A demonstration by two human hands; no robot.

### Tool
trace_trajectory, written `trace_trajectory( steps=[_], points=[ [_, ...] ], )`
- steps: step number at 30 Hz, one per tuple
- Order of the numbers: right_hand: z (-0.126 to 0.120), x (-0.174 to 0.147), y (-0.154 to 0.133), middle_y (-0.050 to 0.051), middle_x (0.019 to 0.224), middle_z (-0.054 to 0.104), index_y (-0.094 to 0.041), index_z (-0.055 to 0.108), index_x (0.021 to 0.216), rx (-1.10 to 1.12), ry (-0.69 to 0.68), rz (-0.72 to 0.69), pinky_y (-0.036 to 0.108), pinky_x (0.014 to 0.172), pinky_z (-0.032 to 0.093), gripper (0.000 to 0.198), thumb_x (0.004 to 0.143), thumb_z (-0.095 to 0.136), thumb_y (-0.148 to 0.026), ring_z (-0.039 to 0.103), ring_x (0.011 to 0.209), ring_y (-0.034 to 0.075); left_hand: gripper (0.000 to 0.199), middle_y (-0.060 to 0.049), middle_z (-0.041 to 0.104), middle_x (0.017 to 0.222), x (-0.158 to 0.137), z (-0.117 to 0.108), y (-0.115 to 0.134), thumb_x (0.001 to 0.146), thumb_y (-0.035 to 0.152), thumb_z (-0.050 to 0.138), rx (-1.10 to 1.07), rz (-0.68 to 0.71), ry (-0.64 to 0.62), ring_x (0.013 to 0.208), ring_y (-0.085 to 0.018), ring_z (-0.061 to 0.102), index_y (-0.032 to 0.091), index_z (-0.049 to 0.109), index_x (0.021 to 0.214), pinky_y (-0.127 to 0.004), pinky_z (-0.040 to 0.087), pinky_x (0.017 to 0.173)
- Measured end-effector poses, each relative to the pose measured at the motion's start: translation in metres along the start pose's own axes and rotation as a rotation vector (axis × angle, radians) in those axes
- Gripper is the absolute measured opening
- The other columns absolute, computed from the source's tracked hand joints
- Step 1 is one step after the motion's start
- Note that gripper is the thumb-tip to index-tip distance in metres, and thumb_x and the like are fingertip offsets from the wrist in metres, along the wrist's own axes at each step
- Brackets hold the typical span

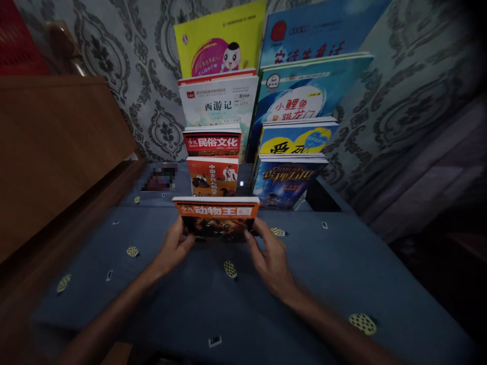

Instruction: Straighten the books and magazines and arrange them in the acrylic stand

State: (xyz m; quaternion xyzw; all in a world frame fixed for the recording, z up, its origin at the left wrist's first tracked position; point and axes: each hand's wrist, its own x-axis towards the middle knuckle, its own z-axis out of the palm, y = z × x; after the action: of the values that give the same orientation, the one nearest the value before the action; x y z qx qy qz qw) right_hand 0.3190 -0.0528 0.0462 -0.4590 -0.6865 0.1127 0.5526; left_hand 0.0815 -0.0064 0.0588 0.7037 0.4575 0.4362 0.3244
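Between my two hands a book (219, 223) with an orange title band and a lion on its dark cover stands upright just above or on the cloth; I cannot tell which. My left hand (177, 243) grips its left edge, thumb on the front cover. On its right edge my right hand (268, 252) is closed the same way. Directly behind it stands an orange book (215, 176), then a red-banded book (213, 143) and a white book (218, 104). To the right a blue book (283, 182) fronts a second row.
A yellow book (222, 40) and a tall blue book (319, 30) rise at the back against patterned wallpaper (167, 126). The table has a blue cloth (312, 299). A wooden cabinet (57, 152) stands left. A blurred-out picture (160, 177) lies at the back left.
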Motion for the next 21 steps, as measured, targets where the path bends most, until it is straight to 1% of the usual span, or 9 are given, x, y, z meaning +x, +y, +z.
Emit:
trace_trajectory(
  steps=[2,3,6,8,11,14,17,19,21],
  points=[
    [-0.002,0.003,0.000,0.009,0.123,0.071,-0.026,0.058,0.131,0.020,0.024,-0.069,0.043,0.096,0.058,0.033,0.101,0.046,-0.019,0.068,0.111,0.023,0.024,-0.005,0.068,0.096,0.001,-0.005,0.002,0.085,0.029,0.055,0.018,0.100,-0.063,0.096,-0.023,0.065,0.020,0.066,0.104,-0.036,0.053,0.090],
    [-0.003,0.003,0.001,0.009,0.122,0.070,-0.025,0.061,0.126,0.027,0.016,-0.106,0.044,0.097,0.057,0.031,0.100,0.046,-0.017,0.067,0.113,0.023,0.024,-0.006,0.068,0.100,0.001,-0.007,0.003,0.088,0.031,0.054,0.037,0.154,-0.125,0.098,-0.024,0.065,0.020,0.068,0.104,-0.037,0.052,0.092],
    [-0.002,-0.006,0.008,0.010,0.121,0.070,-0.025,0.066,0.112,0.030,-0.077,-0.193,0.047,0.100,0.055,0.028,0.098,0.046,-0.011,0.064,0.120,0.024,0.031,-0.009,0.064,0.128,-0.007,-0.010,-0.004,0.092,0.029,0.053,0.119,0.230,-0.339,0.119,-0.026,0.061,0.024,0.067,0.120,-0.042,0.047,0.104],
    [-0.001,-0.019,0.018,0.011,0.117,0.071,-0.024,0.067,0.108,0.014,-0.156,-0.211,0.046,0.097,0.057,0.029,0.096,0.046,-0.008,0.063,0.120,0.024,0.044,-0.009,0.055,0.145,-0.017,-0.009,-0.014,0.093,0.023,0.054,0.204,0.247,-0.463,0.134,-0.027,0.053,0.028,0.058,0.137,-0.047,0.039,0.114],
    [-0.005,-0.041,0.034,0.014,0.120,0.070,-0.022,0.067,0.112,-0.049,-0.293,-0.233,0.046,0.094,0.059,0.035,0.092,0.046,-0.002,0.062,0.123,0.025,0.063,-0.007,0.045,0.156,-0.033,-0.007,-0.031,0.092,0.015,0.055,0.363,0.318,-0.569,0.148,-0.027,0.036,0.033,0.041,0.151,-0.056,0.022,0.122],
    [-0.016,-0.045,0.042,0.013,0.123,0.071,-0.021,0.068,0.115,-0.132,-0.496,-0.272,0.056,0.102,0.053,0.044,0.087,0.043,0.001,0.062,0.124,0.027,0.072,-0.006,0.040,0.160,-0.041,-0.004,-0.042,0.091,0.009,0.052,0.470,0.381,-0.599,0.152,-0.024,0.028,0.035,0.031,0.155,-0.058,0.020,0.123],
    [-0.018,-0.029,0.038,0.009,0.121,0.074,-0.024,0.066,0.124,-0.136,-0.656,-0.214,0.063,0.114,0.038,0.050,0.088,0.039,0.000,0.065,0.121,0.024,0.076,-0.006,0.039,0.160,-0.043,-0.002,-0.046,0.091,0.007,0.052,0.503,0.427,-0.589,0.152,-0.023,0.027,0.034,0.026,0.157,-0.058,0.022,0.123],
    [-0.003,-0.013,0.029,0.010,0.129,0.070,-0.022,0.059,0.134,-0.086,-0.676,-0.144,0.056,0.117,0.038,0.048,0.095,0.036,-0.006,0.063,0.124,0.020,0.076,-0.007,0.040,0.160,-0.042,-0.001,-0.046,0.090,0.007,0.052,0.505,0.459,-0.571,0.152,-0.024,0.028,0.033,0.026,0.157,-0.057,0.025,0.122],
    [0.022,0.002,0.020,0.013,0.141,0.062,-0.018,0.054,0.141,-0.045,-0.703,-0.114,0.050,0.118,0.039,0.043,0.102,0.035,-0.020,0.056,0.133,0.021,0.074,-0.009,0.045,0.156,-0.041,-0.001,-0.044,0.090,0.007,0.052,0.505,0.487,-0.553,0.149,-0.025,0.034,0.031,0.030,0.156,-0.056,0.030,0.121]
  ],
)
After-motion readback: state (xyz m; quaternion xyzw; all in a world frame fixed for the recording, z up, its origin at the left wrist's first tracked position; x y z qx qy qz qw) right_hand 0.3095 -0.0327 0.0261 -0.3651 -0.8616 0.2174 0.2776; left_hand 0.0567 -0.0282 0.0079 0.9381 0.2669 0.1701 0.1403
